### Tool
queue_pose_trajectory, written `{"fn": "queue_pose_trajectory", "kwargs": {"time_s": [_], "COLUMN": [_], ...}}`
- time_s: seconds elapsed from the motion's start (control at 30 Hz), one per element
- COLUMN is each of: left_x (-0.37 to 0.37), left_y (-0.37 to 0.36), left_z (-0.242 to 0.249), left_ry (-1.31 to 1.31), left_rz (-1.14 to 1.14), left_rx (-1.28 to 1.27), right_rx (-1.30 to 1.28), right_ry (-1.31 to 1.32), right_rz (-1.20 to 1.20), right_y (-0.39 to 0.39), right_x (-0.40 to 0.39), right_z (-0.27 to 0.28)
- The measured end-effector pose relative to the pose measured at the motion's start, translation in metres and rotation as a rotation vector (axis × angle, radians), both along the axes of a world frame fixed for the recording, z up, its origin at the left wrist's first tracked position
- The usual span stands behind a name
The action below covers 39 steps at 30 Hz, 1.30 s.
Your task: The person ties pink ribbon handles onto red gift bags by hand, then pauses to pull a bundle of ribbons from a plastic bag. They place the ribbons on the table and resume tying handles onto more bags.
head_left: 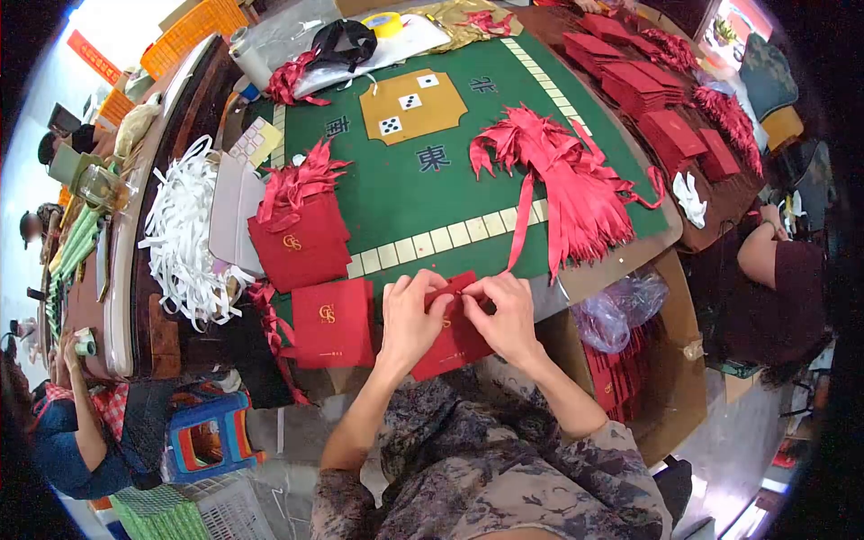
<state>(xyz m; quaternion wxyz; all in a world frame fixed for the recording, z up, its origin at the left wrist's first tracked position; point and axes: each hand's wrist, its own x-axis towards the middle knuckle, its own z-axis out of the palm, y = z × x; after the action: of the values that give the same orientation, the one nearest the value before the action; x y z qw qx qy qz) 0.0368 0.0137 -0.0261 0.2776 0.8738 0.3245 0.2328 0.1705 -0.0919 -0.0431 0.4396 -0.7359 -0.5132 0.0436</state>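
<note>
Both hands meet at the top of a red bag with a gold logo (pixel 450 349), at the table's near edge. My left hand (pixel 411 315) pinches its upper left part. My right hand (pixel 504 310) is closed at the upper right, fingertips together on the bag's top edge. Whatever small part lies between the fingertips is too small to tell. Left of them lies another red bag (pixel 331 322), and beyond it a stack of red bags (pixel 300 243) topped with red ribbons (pixel 301 184). A large bundle of red ribbons (pixel 576 198) spreads beyond my right hand.
A green mat (pixel 396 193) covers the table. White straps (pixel 189 234) hang at the left beside an open box. A carton (pixel 670 360) with red bags and clear plastic (pixel 621 310) stands at the right. Other people sit at both sides; red bags (pixel 670 135) lie at upper right.
</note>
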Motion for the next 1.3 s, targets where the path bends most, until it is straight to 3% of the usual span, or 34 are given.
{"fn": "queue_pose_trajectory", "kwargs": {"time_s": [0.37, 0.6, 0.8, 0.93, 1.3], "left_x": [0.003, 0.003, 0.009, 0.007, 0.003], "left_y": [-0.004, -0.011, -0.025, -0.024, -0.003], "left_z": [-0.006, -0.01, -0.016, -0.014, -0.013], "left_ry": [-0.039, -0.021, -0.054, -0.071, -0.059], "left_rz": [0.021, 0.04, 0.022, 0.041, -0.061], "left_rx": [-0.005, 0.009, 0.24, 0.187, -0.178], "right_rx": [0.066, -0.063, -0.131, -0.016, 0.042], "right_ry": [-0.159, -0.071, 0.044, -0.084, 0.03], "right_rz": [0.016, -0.013, -0.008, 0.012, 0.115], "right_y": [0.003, 0.005, 0.01, 0.01, 0.003], "right_x": [0.0, -0.001, 0.0, -0.003, 0.022], "right_z": [-0.003, 0.003, 0.003, -0.002, 0.004]}}
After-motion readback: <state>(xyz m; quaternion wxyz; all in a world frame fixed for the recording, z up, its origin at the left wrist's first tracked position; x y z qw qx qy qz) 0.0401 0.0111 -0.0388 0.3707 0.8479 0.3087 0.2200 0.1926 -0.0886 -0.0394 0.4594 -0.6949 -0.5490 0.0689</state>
